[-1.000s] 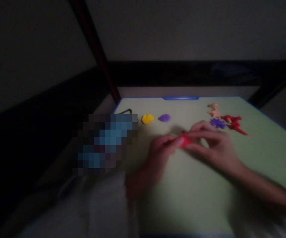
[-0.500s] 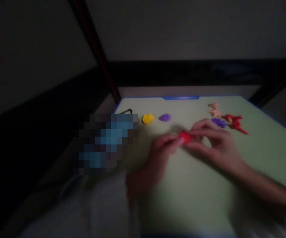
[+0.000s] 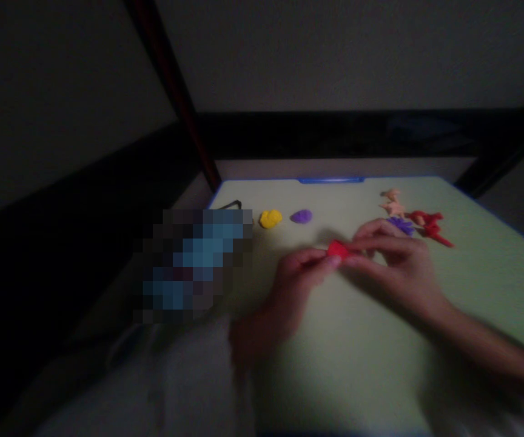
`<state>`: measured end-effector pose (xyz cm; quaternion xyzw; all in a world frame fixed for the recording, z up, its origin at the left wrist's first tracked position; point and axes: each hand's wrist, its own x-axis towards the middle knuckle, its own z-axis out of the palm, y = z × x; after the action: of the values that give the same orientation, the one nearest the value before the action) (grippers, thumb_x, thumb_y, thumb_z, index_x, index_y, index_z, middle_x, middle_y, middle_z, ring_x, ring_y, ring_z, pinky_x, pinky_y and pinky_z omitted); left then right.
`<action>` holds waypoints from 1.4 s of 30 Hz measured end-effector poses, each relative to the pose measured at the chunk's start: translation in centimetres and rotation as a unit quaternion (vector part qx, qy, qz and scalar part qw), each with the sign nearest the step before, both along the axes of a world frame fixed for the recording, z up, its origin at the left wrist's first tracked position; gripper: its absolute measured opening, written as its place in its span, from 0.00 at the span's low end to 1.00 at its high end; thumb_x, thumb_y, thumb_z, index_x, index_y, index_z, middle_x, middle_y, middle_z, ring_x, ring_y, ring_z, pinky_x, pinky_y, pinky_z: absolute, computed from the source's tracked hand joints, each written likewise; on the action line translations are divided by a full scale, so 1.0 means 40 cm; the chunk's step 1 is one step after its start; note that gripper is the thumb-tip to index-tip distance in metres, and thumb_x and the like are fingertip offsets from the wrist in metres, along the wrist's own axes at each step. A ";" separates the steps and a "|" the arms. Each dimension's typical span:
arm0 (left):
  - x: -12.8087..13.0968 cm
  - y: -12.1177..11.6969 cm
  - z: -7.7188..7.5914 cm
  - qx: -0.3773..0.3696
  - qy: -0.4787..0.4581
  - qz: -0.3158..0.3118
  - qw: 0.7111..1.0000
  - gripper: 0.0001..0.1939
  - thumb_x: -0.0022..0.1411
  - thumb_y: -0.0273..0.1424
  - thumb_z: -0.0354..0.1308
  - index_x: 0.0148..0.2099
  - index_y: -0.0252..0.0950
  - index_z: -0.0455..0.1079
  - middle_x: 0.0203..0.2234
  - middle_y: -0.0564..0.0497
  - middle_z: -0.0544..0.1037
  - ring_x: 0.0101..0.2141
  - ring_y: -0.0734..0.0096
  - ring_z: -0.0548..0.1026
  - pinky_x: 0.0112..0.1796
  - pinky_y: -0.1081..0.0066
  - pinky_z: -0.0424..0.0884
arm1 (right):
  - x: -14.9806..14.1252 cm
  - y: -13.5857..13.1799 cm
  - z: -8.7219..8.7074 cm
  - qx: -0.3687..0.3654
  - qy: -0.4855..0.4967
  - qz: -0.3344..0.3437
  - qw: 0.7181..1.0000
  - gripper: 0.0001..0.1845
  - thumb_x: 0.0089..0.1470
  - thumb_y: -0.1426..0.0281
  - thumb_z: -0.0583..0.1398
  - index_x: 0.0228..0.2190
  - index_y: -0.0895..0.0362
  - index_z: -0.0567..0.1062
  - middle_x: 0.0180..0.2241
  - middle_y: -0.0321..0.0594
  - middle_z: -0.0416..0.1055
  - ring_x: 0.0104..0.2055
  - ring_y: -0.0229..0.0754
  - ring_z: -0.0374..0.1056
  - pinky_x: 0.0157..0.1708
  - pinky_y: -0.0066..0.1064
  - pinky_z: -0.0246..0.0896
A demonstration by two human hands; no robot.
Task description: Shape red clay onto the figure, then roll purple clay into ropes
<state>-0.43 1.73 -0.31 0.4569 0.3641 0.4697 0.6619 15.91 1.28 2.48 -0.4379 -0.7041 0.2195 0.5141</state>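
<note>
The red piece [image 3: 337, 249] is pinched by the fingers [image 3: 375, 244] of left hand [image 3: 296, 276] and right hand [image 3: 401, 264], over the desk [image 3: 344, 370]. More of it shows than a second ago, suggesting turning. Yellow lump [image 3: 271, 218] lies beyond.

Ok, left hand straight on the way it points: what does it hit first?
The red lump the left hand holds; beyond it, probably the right hand, though depth is unclear.

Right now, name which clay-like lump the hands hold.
The small red clay-like lump, pinched between left hand and right hand; the rounded yellow lump and oval purple lump lie on the table.
</note>
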 end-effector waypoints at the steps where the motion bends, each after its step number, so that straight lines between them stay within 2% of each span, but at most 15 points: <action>1: 0.000 0.000 0.000 -0.001 0.000 -0.002 1.000 0.09 0.52 0.35 0.62 0.33 0.35 0.74 0.27 0.52 0.71 0.27 0.77 0.63 0.30 0.74 0.58 | -0.001 -0.001 0.001 -0.006 0.003 0.004 1.000 0.05 0.45 0.67 0.67 0.30 0.51 0.80 0.31 0.39 0.69 0.33 0.40 0.65 0.27 0.31 0.61; 5: -0.005 0.000 -0.002 -0.006 -0.002 -0.005 1.000 0.09 0.53 0.37 0.61 0.32 0.35 0.73 0.22 0.55 0.66 0.25 0.78 0.60 0.29 0.74 0.56 | -0.004 -0.004 0.006 -0.025 0.009 0.031 0.999 0.06 0.47 0.69 0.65 0.31 0.50 0.81 0.30 0.39 0.70 0.32 0.39 0.65 0.26 0.31 0.61; 9: -0.005 -0.001 -0.002 -0.007 -0.002 -0.021 1.000 0.09 0.53 0.36 0.62 0.33 0.35 0.74 0.25 0.54 0.69 0.26 0.78 0.61 0.29 0.74 0.56 | -0.002 -0.003 0.003 -0.036 0.014 0.058 0.998 0.09 0.47 0.69 0.66 0.34 0.48 0.80 0.33 0.39 0.70 0.35 0.40 0.66 0.28 0.31 0.62; 13: -0.003 -0.002 -0.001 -0.004 -0.002 -0.031 1.000 0.08 0.51 0.34 0.63 0.33 0.36 0.75 0.26 0.54 0.71 0.27 0.78 0.62 0.30 0.74 0.57 | 0.001 0.001 -0.002 -0.022 0.023 0.061 0.998 0.08 0.48 0.70 0.65 0.33 0.47 0.80 0.33 0.39 0.69 0.35 0.40 0.66 0.29 0.31 0.62; 21: -0.004 0.000 -0.001 -0.021 -0.009 -0.009 1.000 0.08 0.52 0.35 0.61 0.32 0.35 0.74 0.22 0.54 0.65 0.26 0.77 0.61 0.30 0.72 0.58 | 0.002 0.003 0.001 -0.002 0.010 0.083 0.997 0.10 0.48 0.72 0.65 0.33 0.46 0.80 0.34 0.38 0.69 0.37 0.40 0.66 0.34 0.33 0.63; 30: -0.001 0.001 0.004 -0.039 -0.034 -0.026 0.998 0.08 0.51 0.33 0.61 0.34 0.36 0.74 0.24 0.54 0.69 0.25 0.77 0.61 0.29 0.73 0.57 | 0.003 0.003 -0.004 0.001 0.032 0.074 0.997 0.12 0.46 0.73 0.66 0.34 0.44 0.80 0.34 0.37 0.69 0.37 0.40 0.65 0.32 0.32 0.62; 35: -0.001 0.004 0.002 -0.036 -0.026 -0.024 0.999 0.08 0.52 0.35 0.60 0.30 0.35 0.72 0.20 0.56 0.63 0.24 0.78 0.58 0.27 0.73 0.55 | 0.002 0.005 -0.004 0.002 0.021 0.080 0.997 0.12 0.47 0.73 0.66 0.33 0.44 0.80 0.34 0.37 0.69 0.37 0.39 0.65 0.32 0.31 0.62; 42: -0.005 0.007 -0.003 -0.027 -0.010 -0.024 0.999 0.08 0.50 0.35 0.61 0.32 0.35 0.72 0.23 0.54 0.66 0.24 0.77 0.59 0.28 0.72 0.55 | 0.007 0.003 -0.007 0.003 0.031 0.067 0.997 0.13 0.45 0.73 0.67 0.33 0.44 0.80 0.35 0.37 0.68 0.38 0.39 0.65 0.32 0.31 0.61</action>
<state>-0.64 2.02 -0.42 0.4429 0.3593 0.4483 0.6883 16.17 1.42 2.21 -0.3807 -0.7164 0.2648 0.5213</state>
